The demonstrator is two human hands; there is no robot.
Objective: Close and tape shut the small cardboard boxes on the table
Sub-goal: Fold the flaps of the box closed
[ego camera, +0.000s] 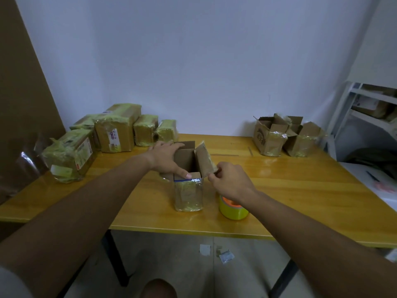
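Note:
A small cardboard box (188, 194) stands upright in the middle of the wooden table (290, 190), its sides wrapped in yellowish tape and its top flaps open. My left hand (165, 158) lies over the box's left side, fingers spread, with the thumb pressing the near flap. My right hand (229, 179) pinches the lower edge of the raised right flap (205, 161). A roll of yellow-green tape (233, 208) with an orange core lies on the table just right of the box, partly hidden under my right wrist.
Several taped boxes (116, 132) are stacked at the back left of the table. Two open cardboard boxes (285, 136) stand at the back right. A white shelf unit (369, 110) is at the far right. Paper scraps (223, 255) lie on the floor.

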